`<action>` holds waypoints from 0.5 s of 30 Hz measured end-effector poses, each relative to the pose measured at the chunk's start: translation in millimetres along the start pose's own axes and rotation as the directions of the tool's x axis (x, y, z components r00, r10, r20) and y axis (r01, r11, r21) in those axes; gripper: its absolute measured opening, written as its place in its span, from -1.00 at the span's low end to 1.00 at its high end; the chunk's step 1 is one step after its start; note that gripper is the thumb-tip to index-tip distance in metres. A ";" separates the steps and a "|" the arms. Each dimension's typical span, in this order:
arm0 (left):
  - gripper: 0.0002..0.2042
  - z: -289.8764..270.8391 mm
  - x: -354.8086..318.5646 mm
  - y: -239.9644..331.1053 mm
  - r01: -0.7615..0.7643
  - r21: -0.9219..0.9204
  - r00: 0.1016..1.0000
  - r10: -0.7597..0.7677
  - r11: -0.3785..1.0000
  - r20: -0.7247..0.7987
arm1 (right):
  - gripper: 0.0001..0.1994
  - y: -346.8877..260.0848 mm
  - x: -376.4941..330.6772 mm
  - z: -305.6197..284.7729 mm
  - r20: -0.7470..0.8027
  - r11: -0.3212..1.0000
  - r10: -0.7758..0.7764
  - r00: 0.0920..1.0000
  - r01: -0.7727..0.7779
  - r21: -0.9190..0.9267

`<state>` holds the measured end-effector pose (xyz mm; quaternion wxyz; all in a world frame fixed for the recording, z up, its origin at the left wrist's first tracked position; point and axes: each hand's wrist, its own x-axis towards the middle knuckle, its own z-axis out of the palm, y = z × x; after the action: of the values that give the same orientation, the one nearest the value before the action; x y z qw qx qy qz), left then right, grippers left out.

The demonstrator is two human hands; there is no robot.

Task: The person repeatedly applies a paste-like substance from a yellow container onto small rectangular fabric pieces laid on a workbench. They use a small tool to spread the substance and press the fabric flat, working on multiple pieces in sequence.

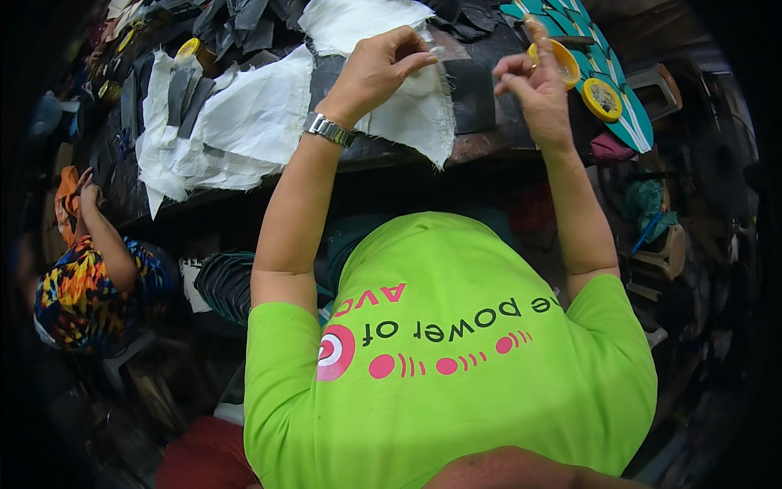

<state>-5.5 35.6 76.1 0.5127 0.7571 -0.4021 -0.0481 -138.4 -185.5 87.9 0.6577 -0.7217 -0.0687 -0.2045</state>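
My left hand (385,67), with a metal watch (329,129) on its wrist, hovers above a white cloth piece (411,122) with frayed edges. Its fingers curl loosely, a gap shows between thumb and forefinger, and nothing is seen in them. On the right, my right hand (538,90) has its forefinger stretched out, smeared with something wet and amber, while the other fingers bend in. A round yellow tub (570,63) stands just behind that hand. Beside the tub, a second yellow round container (602,99) with dark, crusted contents rests on teal sole-shaped pieces (634,122) with straps.
More white cloth (252,106) lies on the dark table at left, with black strips (181,96) on it. Black scraps (244,24) pile up at the back. Another person in a multicoloured shirt (98,281) is at far left. A plastic chair (664,253) stands at right.
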 end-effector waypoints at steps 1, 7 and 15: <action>-0.81 -0.7 -1.8 5.9 -0.047 0.070 0.999 0.047 0.996 -0.003 | -0.17 -0.4 0.6 -2.1 -0.006 0.998 -0.020 1.000 0.020 -0.057; -0.82 -2.5 -11.1 48.2 -0.375 0.208 0.921 0.389 0.903 -0.030 | -0.10 10.7 9.7 5.3 0.217 0.965 -0.069 0.974 0.120 -0.233; -0.81 -57.9 -47.2 97.1 -0.443 0.256 0.880 0.472 0.859 -0.062 | -0.17 -25.0 25.6 27.4 0.483 0.994 0.016 0.875 0.040 -0.105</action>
<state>-63.4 94.7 166.4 0.4399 0.6964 -0.5411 0.1693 -118.8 -159.9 119.4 0.5773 -0.7850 -0.2235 -0.0255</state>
